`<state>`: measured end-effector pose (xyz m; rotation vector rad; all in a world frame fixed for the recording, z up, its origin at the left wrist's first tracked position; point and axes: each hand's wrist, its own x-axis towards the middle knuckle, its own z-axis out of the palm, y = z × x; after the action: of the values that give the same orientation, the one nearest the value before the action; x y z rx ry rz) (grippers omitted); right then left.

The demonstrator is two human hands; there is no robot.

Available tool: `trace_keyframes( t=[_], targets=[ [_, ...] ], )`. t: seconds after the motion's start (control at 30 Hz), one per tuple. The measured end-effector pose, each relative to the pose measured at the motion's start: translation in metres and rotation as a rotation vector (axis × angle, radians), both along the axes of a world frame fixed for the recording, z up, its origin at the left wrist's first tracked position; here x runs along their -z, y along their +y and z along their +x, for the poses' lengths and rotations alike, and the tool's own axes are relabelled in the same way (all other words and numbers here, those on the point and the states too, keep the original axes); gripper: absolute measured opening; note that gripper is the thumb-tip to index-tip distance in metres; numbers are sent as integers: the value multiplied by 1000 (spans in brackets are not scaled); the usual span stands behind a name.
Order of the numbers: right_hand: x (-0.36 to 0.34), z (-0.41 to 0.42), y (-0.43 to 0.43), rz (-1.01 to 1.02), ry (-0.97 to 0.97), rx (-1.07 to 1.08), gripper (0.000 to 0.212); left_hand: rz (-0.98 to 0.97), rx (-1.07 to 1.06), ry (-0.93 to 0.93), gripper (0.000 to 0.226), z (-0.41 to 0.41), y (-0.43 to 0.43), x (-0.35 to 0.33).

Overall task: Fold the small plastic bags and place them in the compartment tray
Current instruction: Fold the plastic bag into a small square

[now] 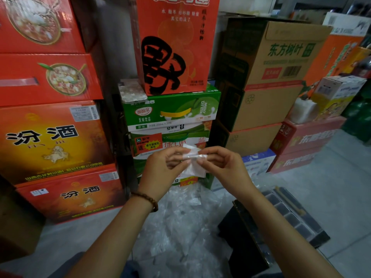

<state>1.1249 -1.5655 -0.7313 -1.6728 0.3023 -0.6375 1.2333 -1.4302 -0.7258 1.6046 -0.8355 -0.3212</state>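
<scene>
Room: stacked cartons [172,111] around a grey floor [331,187].
Left hand [164,167]: grip pinches small plastic bag [195,170], held mid-air.
Right hand [222,167]: grip pinches its other edge.
Below: bag pile [180,217]; compartment tray [289,213] at right, apparently dark-celled.

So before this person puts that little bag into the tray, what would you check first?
1. Grip: left hand and right hand both pinch the small plastic bag: ok.
2. Fold finished: the top edge looks creased, but the lower part hangs loose: not ok.
3. Compartment tray in sight, on the floor to the person's right: ok.
4. A free compartment: the cells look dark, contents unclear: cannot tell.
5. More bags to hand: the pile of loose bags lies below the hands: ok.
</scene>
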Motion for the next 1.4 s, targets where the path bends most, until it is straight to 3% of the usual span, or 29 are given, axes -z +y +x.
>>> trace_keyframes(
  t=[0.27,0.4,0.57,0.73,0.87,1.0,1.2,1.4],
  targets=[
    [2,0,-3,-109,58,71,8,39,-48,-70,13,5,-2,6],
    [-2,-2,-5,45,42,48,6,86,-46,-65,8,6,-4,8],
    [-3,-2,-2,238,88,36,7,44,18,91,13,5,-8,12],
    [-2,-2,1,236,210,-37,43,-65,28,166,4,0,-7,5],
    [-5,-2,3,280,182,-61,28,-110,34,269,3,-3,-8,3],
    [-6,-3,4,332,159,-43,19,-26,87,359,8,-6,-9,2],
    [-8,-2,5,447,144,-74,17,-42,94,411,10,-8,-8,1],
    [-13,0,7,712,101,-179,24,-126,164,612,13,-11,-10,-6]
  ],
)
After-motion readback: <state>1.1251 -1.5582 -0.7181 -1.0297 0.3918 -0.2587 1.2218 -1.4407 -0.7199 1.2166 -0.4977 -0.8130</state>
